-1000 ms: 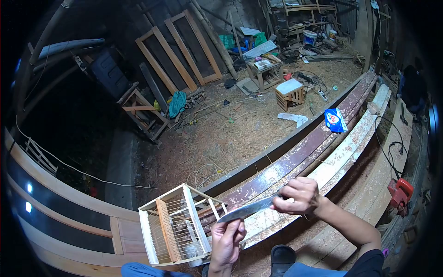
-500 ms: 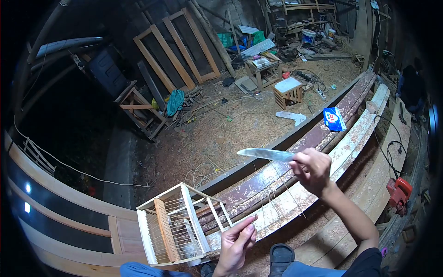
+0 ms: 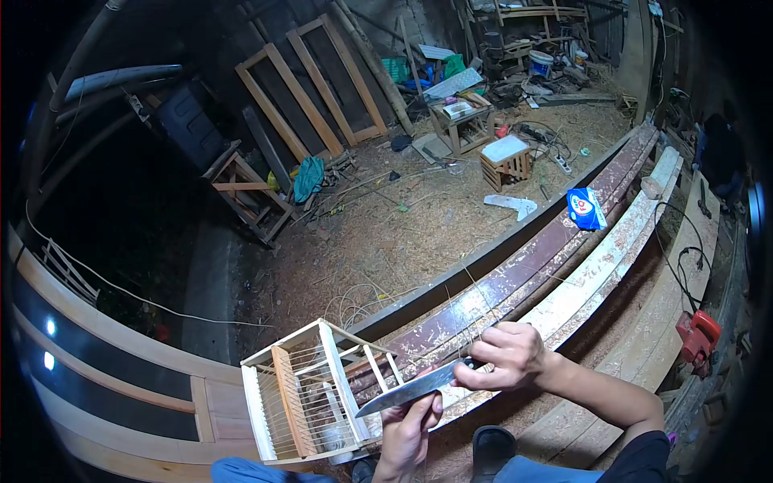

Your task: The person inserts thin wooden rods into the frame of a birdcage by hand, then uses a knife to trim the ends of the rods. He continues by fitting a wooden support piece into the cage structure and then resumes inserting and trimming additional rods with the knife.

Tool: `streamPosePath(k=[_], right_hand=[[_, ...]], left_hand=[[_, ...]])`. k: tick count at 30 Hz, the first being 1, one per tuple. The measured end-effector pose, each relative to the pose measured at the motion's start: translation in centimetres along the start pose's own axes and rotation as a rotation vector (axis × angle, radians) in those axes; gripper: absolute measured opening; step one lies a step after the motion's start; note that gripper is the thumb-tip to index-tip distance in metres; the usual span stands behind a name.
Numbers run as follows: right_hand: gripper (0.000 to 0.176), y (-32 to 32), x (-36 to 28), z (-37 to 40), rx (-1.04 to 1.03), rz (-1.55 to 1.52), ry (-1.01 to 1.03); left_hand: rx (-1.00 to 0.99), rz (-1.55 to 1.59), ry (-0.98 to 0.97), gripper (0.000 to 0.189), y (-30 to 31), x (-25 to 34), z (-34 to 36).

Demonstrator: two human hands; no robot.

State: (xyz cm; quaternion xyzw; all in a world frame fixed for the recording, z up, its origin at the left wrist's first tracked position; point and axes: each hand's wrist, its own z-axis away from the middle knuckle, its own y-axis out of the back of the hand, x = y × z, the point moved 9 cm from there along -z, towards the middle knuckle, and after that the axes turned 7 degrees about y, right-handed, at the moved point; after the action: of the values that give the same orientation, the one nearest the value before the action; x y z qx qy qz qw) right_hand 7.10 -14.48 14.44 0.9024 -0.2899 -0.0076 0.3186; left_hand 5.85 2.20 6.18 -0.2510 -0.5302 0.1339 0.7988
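Note:
My right hand (image 3: 507, 360) is closed around the handle of a knife (image 3: 409, 390). Its broad metal blade slants down to the left, across the fingers of my left hand (image 3: 407, 435). The left fingers are pinched together behind the blade, and whatever they hold is hidden. Just left of that hand stands a small wooden cage (image 3: 328, 378) with thin upright bars and an open frame on its right side. The knife tip reaches in front of the cage's right part in this view.
Long boards (image 3: 555, 318) strewn with shavings run from beside the cage to the upper right. A blue packet (image 3: 585, 209) lies on them. A red power tool (image 3: 697, 334) with a black cord rests at right. Wooden frames (image 3: 322, 88) lean at the back. A panelled wooden piece (image 3: 161, 386) lies at left.
My right hand has brought the knife down and left, from raised above the boards to across my left fingers. The left hand stays near the cage, still closed.

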Motion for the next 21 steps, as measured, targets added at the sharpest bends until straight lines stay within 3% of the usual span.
streamPosePath(k=[3, 5, 7, 11, 12, 13, 16, 21], right_hand=[[0.014, 0.3, 1.6, 0.5, 0.012, 0.006, -0.074], [0.017, 0.6, 5.1, 2.0, 0.072, 0.055, -0.328], [0.018, 2.3, 6.7, 2.3, 0.167, 0.037, -0.423], [0.022, 1.3, 2.7, 0.8, 0.096, -0.083, -0.182], [0.02, 1.0, 1.5, 0.2, 0.059, -0.094, -0.129], [0.019, 0.6, 0.4, -0.2, 0.023, -0.11, -0.078], [0.024, -0.4, -1.1, -0.1, -0.023, -0.094, -0.048], [0.022, -0.3, -0.8, 0.0, -0.01, -0.051, -0.023]], left_hand=[[-0.004, -0.067, -0.044, 0.034, 0.4, 0.8, -0.3], [0.011, -0.135, -0.075, 0.029, -0.2, 1.2, -0.1], [0.028, -0.138, -0.008, 0.028, -0.3, 0.8, 0.2], [0.069, -0.012, -0.06, 0.029, 1.0, 0.8, -0.6], [-0.109, 0.036, -0.052, 0.033, 0.1, 1.1, -0.7], [-0.109, 0.034, -0.047, 0.033, 0.0, 0.7, -0.5], [0.118, -0.098, 0.068, 0.041, 1.0, -0.5, 0.4], [0.031, -0.032, 0.023, 0.036, 0.4, -0.5, 0.3]])
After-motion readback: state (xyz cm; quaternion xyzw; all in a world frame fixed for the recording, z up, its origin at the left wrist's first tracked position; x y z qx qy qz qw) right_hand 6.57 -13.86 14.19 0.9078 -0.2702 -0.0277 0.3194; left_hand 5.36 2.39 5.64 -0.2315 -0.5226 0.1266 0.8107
